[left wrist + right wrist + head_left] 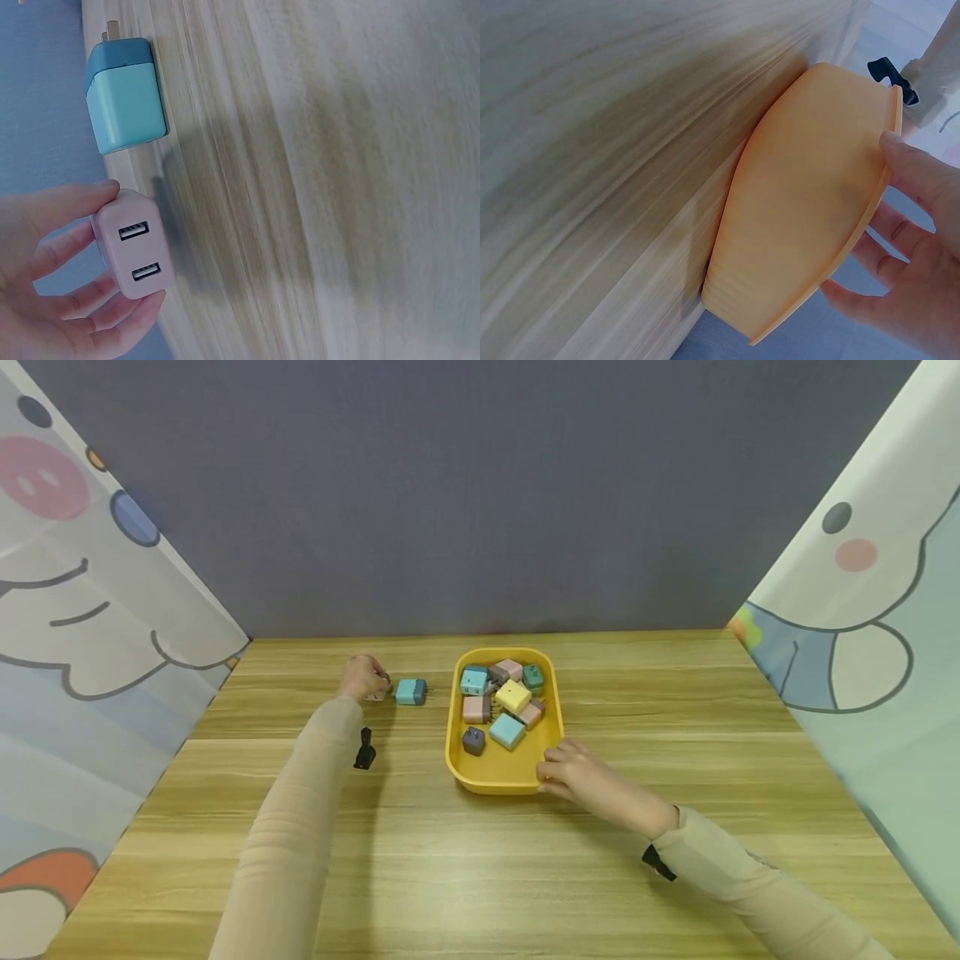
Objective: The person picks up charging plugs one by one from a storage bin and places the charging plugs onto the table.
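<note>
In the left wrist view my left hand (64,277) grips a pink USB charger (139,244) between thumb and fingers, its two USB ports showing. A light-blue charger with a dark-blue prong end (126,97) lies beside it on the table; the head view shows the same blue charger (410,692) between my left hand (363,677) and the yellow tray (504,787). My right hand (577,772) holds the tray's near right corner by its rim. Seen from the right wrist, the thumb of that hand (915,240) touches the rim of the tray (802,195).
Inside the tray lie several chargers, among them a yellow one (513,697), a light-blue one (507,731), a dark purple one (473,741) and a green one (533,677). A grey panel (487,502) stands behind the wooden table (465,877), with printed cloths at both sides.
</note>
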A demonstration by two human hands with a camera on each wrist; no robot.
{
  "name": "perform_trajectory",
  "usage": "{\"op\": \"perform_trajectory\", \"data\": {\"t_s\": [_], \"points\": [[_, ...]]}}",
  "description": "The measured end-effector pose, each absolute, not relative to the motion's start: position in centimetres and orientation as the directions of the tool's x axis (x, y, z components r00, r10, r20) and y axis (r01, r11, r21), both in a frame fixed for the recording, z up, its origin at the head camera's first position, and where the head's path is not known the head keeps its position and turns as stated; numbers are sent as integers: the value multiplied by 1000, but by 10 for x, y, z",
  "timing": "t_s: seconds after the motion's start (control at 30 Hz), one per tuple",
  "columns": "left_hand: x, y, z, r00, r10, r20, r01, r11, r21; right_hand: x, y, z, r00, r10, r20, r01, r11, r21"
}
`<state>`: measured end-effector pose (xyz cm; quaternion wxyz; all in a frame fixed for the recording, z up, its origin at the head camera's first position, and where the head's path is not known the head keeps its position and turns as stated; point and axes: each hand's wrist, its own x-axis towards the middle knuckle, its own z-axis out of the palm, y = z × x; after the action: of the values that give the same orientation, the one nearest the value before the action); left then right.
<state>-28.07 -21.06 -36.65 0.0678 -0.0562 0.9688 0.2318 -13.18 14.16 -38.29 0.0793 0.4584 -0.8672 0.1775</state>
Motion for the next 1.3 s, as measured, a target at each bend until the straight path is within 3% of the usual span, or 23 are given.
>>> {"op": "perform_trajectory", "data": {"t_s": [1.3], "points": [[-281,-216,-380,-990,-69,-125,-116,896,428,-132,142,-384,-566,-765,306,-824,519,-225]]}}
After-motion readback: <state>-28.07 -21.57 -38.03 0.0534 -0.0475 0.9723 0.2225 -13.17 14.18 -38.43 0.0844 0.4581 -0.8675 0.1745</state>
